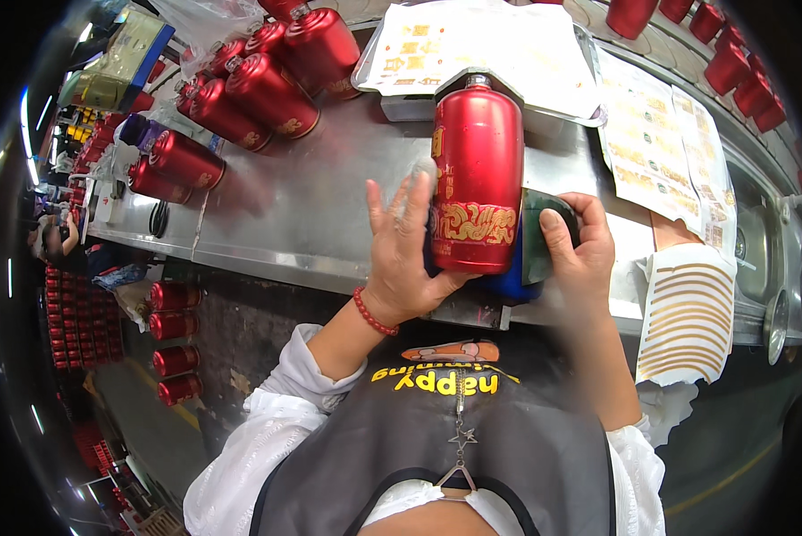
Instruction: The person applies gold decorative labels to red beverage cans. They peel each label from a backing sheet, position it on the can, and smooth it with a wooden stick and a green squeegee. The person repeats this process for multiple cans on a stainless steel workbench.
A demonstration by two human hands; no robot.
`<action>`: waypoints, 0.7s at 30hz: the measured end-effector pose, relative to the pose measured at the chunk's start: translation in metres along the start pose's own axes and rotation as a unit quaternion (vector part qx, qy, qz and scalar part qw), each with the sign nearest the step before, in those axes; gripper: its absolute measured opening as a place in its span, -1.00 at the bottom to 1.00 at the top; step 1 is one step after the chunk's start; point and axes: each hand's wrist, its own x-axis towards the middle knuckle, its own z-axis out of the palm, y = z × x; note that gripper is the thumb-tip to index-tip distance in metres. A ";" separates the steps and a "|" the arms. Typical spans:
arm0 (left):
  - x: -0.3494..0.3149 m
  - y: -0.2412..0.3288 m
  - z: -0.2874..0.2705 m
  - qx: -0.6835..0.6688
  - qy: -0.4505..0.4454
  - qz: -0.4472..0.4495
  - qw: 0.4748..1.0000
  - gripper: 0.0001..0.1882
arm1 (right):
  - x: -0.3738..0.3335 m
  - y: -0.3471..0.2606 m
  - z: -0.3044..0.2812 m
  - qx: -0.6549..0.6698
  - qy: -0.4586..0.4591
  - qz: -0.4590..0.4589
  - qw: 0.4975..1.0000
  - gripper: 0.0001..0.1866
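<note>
Right of centre, right hand point(587, 248): thumb and fingers clamped on a dark green flat piece point(537, 239).
Left hand point(403, 255): fingers apart at the bottle's left side, thumb near its base (grip: cannot tell).
Red bottle point(478, 174): centre of frame.
Gold band point(474, 222): scuffing possible if the piece presses unevenly; bottle could roll if poorly braced.
Upper left: more red bottles point(273, 96).

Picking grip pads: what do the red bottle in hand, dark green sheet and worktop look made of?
Red bottle: probably coated glass, glossy metallic red; long highlights, clear-looking neck.
Dark green sheet: perhaps plastic, smooth; thin, flat, though rubber is possible.
Worktop: likely stainless steel, satin; grey, blurred reflections.
</note>
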 end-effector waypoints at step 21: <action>-0.006 -0.005 -0.001 0.000 -0.059 -0.082 0.995 0.14 | 0.017 -0.023 0.001 0.020 -0.027 -0.018 0.999 -0.78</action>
